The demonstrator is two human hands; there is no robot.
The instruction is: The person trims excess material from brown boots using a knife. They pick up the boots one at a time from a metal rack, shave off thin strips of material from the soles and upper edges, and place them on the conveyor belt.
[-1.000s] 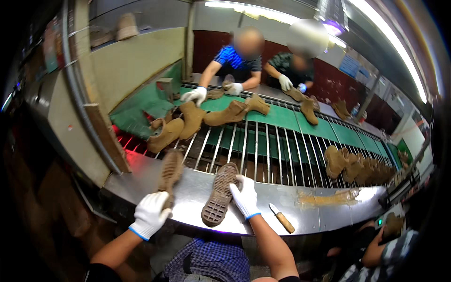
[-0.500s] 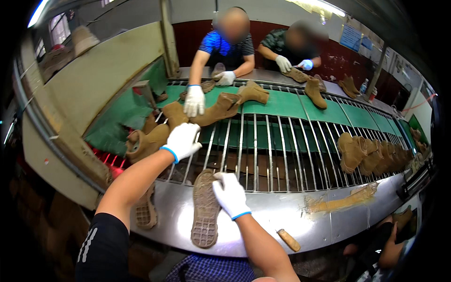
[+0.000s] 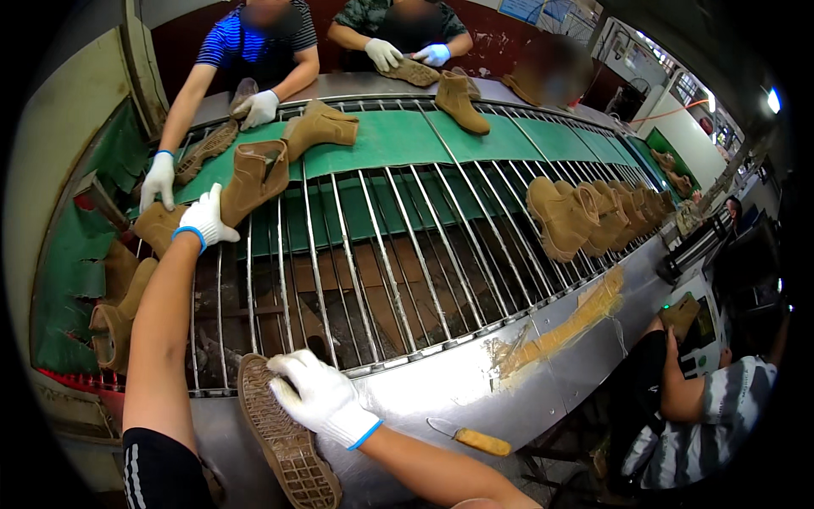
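My left hand (image 3: pixel 206 219), in a white glove with a blue cuff, reaches across the rack to the toe of a tan ankle boot (image 3: pixel 254 174). Its fingers and thumb lie on either side of the toe, partly hidden. Another tan boot (image 3: pixel 158 227) touches it on the left, and a co-worker's gloved hand (image 3: pixel 158 181) rests there. Near me, my gloved right hand (image 3: pixel 318 394) is closed on the edge of a brown shoe sole (image 3: pixel 292 454). The sole lies tread up, slanting over the metal ledge (image 3: pixel 407 424).
A wooden-handled tool (image 3: pixel 483 441) with a thin bent metal end lies on the ledge. Several tan boots (image 3: pixel 564 216) line the rack's right side; more lie at left. Green sheeting (image 3: pixel 381 136) covers the far bars. Two co-workers sit opposite; another person (image 3: pixel 712 403) is at right.
The view has swung right and down. My left hand has moved slightly up and right onto the boot's toe. My right hand stays at the sole, which now slants more.
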